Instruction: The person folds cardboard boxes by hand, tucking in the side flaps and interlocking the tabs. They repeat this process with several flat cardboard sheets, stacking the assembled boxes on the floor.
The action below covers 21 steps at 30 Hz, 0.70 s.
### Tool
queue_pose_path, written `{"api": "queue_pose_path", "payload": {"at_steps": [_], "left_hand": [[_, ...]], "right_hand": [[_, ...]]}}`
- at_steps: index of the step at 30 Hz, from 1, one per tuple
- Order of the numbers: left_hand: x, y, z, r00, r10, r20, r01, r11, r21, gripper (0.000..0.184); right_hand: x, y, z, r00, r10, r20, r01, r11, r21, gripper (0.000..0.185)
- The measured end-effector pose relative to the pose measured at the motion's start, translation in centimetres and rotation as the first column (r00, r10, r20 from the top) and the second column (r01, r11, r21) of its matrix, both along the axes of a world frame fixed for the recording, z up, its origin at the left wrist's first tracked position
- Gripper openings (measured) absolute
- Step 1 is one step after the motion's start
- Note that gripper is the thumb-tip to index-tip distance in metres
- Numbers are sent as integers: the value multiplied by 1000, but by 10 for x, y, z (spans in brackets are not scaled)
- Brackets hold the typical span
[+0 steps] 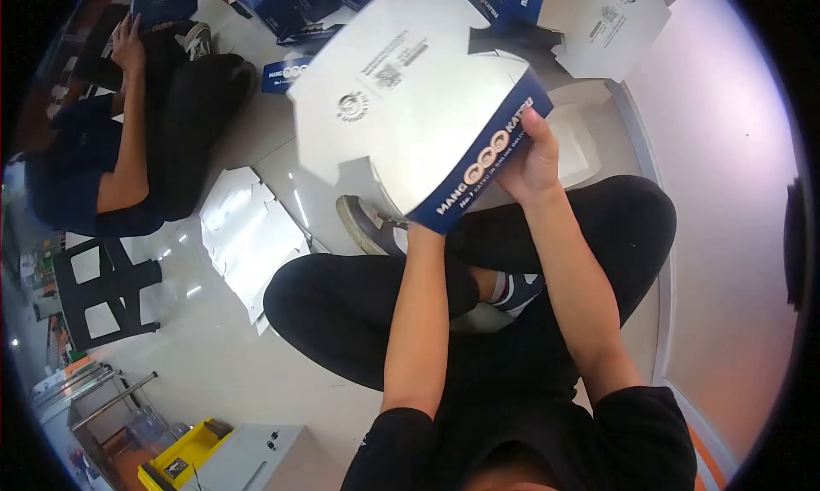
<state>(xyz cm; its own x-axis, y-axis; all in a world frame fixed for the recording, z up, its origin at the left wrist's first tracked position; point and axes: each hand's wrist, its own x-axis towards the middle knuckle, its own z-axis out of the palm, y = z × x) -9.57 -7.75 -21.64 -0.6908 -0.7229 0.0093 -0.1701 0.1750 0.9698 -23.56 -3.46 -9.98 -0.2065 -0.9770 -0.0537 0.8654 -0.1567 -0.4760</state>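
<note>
A navy-and-white cardboard food box (397, 107) is held up in front of me, tilted, its white lid flap raised and printed with a logo and a code. Its blue front wall reads MANG and KATSU. My right hand (534, 162) grips the right end of that wall, thumb on the outside; its other fingers are partly hidden. My left forearm (418, 312) reaches up to the box's lower left corner, where the left hand and its fingers are hidden behind the cardboard.
White flat cardboard sheets (248, 235) lie on the floor to my left. Navy boxes (307, 4) pile up ahead. Another open box (611, 30) stands far right, by the wall (726, 192). A seated person (128, 141) is at the left, near a black stool (107, 290).
</note>
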Motion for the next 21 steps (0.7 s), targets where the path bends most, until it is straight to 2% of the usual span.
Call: {"api": "queue_pose_path", "payload": {"at_steps": [1,2,3,5,6,7,9,10,11,12,13,14,15,16,17,18,19,20,21], "left_hand": [[3,-5,43,923,26,384,142,904,-403,85],[-1,2,70,754,109,648,156,929,-337,94],[4,3,47,772,96,629,170,922,-348,100],[2,11,46,592,202,781,172,914,-367,104],[2,14,51,530,237,814,149,919,-364,101],[4,16,61,525,239,817,152,918,-367,101],[17,22,82,477,171,862,291,895,-339,95],[30,19,105,505,52,861,308,921,-237,91],[49,19,119,586,56,808,304,910,-283,87],[64,15,140,522,62,850,276,931,-238,86],[72,4,169,471,-14,882,211,973,-97,83],[90,-8,168,479,59,876,71,992,-106,88],[103,-21,164,597,152,787,-12,983,-181,87],[115,-41,150,628,220,747,-194,973,-123,95],[111,-55,151,626,223,747,-198,972,-124,95],[102,-70,159,564,234,792,-318,947,-53,90],[95,-80,166,506,231,831,-435,900,14,86],[92,-84,171,516,239,823,-438,899,15,86],[88,-89,177,508,334,794,-480,875,-62,77]], "right_hand": [[4,-2,-10,1000,7,8,-7,1000,2,65],[8,-5,-18,999,25,31,-25,1000,19,64],[10,-9,-19,998,41,49,-42,999,34,70],[18,-12,-17,993,116,-26,-114,992,44,90],[19,-16,-20,991,88,-101,-84,995,48,92],[19,-18,-23,984,59,-171,-51,997,50,94],[12,-21,-28,985,64,-161,-53,996,71,94],[10,-20,-30,984,69,-166,-55,995,87,94],[9,-20,-33,987,67,-149,-54,994,92,94],[8,-24,-37,985,34,-169,-25,998,53,95],[9,-25,-40,983,-4,-186,8,1000,18,96],[9,-25,-36,981,0,-193,1,1000,3,92],[8,-26,-43,984,-7,-180,8,1000,5,92],[7,-27,-49,969,-18,-247,39,996,83,89],[6,-28,-51,947,-17,-321,69,986,152,85],[7,-26,-43,948,-13,-319,85,973,212,75],[4,-27,-41,943,-12,-331,85,975,205,75],[2,-28,-41,931,-16,-365,121,956,267,72],[-1,-30,-37,917,-26,-398,166,931,324,70]]}}
